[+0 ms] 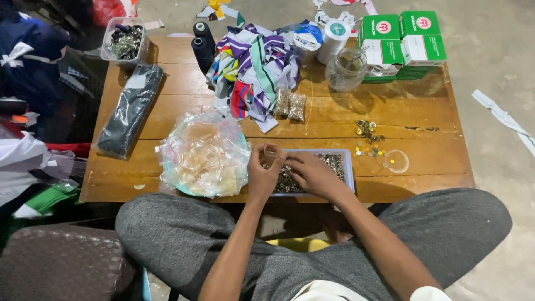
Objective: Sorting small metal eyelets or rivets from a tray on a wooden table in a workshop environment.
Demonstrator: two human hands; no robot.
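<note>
While the left hand [262,170] pinches a small piece over the tray [349,167] at the desk's near edge, the right hand [313,174] digs, fingers curled, through rivets [334,161]; plenty left, only a few coins [368,139] out.

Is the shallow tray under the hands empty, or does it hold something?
It holds something: the tray is covered with small silvery metal pieces, and the right hand rests on them. How deep they lie cannot be told.
</note>
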